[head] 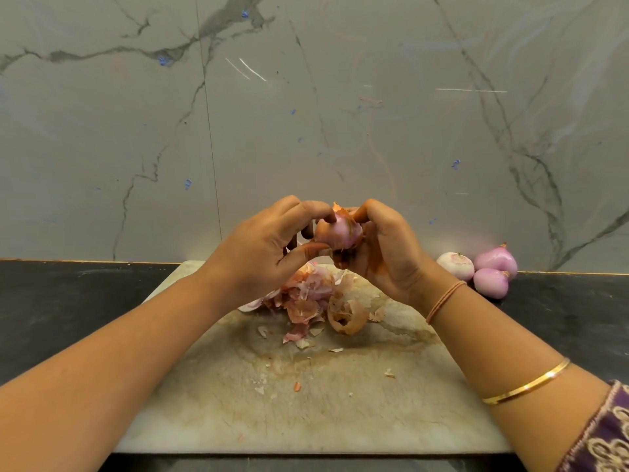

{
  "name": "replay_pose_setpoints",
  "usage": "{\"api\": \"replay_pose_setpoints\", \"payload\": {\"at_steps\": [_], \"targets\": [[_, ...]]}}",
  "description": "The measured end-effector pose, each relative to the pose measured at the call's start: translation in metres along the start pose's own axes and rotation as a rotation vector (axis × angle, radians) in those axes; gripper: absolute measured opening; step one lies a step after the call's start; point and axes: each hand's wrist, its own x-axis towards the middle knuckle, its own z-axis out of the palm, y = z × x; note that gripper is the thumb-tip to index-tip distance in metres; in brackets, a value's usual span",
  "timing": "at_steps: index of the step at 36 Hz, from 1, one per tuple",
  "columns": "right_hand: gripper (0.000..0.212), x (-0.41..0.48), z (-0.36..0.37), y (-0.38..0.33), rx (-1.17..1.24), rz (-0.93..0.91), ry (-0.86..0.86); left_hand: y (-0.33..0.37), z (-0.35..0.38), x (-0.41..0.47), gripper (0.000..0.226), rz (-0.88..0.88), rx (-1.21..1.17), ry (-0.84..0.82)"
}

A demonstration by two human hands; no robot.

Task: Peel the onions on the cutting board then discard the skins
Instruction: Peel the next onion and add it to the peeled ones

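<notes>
Where the fingers meet: the left forefinger tip point(326, 218) sits at the top of the onion point(338, 231) and the thumb under its near side, a pinch on the papery brown skin there.
Right fingers: curled round the far side and base of the onion, gripping it; their tips are mostly hidden behind the bulb.
Onion: held in the air between both hands, above the far edge of the board. A pale purple strip shows down the middle, with brown skin still on both flanks and at the tip.
Left hand point(262, 247): the other fingers are loosely bent and not touching the bulb.
Right hand point(384, 253): palm turned inward, acting as the holder.
Step in hand: peeling, roughly half done on this bulb by the look of it.
Next move, as judged: pull the pinched flap down and away while the right hand turns the bulb to present the remaining skin. It needs a light grip, since dry skin tears into scraps.
Skins point(306, 298): a loose heap on the board below the hands, with one hollow brown shell point(347, 316) beside it and flakes scattered nearer.
Cutting board point(306, 413): pale and stained, lying on a dark counter point(68, 301).
Peeled onions point(491, 282): three in a cluster on the counter right of the board, against the marble wall point(306, 114).
Left to do: finish this bulb, then gather and discard the skins. No bin is in view.
</notes>
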Motion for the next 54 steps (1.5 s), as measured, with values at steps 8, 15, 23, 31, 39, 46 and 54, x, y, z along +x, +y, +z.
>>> {"api": "replay_pose_setpoints", "payload": {"at_steps": [8, 15, 23, 31, 39, 46, 54], "targets": [[0.029, 0.001, 0.0, 0.003, -0.033, 0.043, -0.021, 0.0, -0.001, 0.0, 0.028, 0.029, 0.041, -0.005], [0.036, 0.0, -0.001, 0.001, -0.041, 0.036, -0.032, 0.0, 0.0, 0.001, 0.032, 0.018, 0.0, 0.008], [0.026, -0.001, -0.001, 0.001, -0.042, 0.049, -0.013, -0.001, 0.001, 0.001, 0.025, 0.02, 0.019, 0.001], [0.026, 0.001, 0.0, 0.0, -0.009, 0.036, -0.013, 0.0, 0.002, 0.0, 0.029, -0.047, -0.016, 0.041], [0.027, 0.001, -0.003, 0.001, 0.005, 0.033, -0.016, 0.0, 0.003, 0.001, 0.024, -0.026, 0.087, 0.009], [0.028, 0.005, -0.001, 0.005, 0.048, -0.03, -0.021, 0.005, 0.0, 0.002, 0.033, -0.204, 0.0, 0.061], [0.029, 0.004, 0.0, 0.004, -0.002, -0.048, -0.014, 0.009, 0.002, 0.003, 0.045, -0.324, -0.055, 0.038]]}}
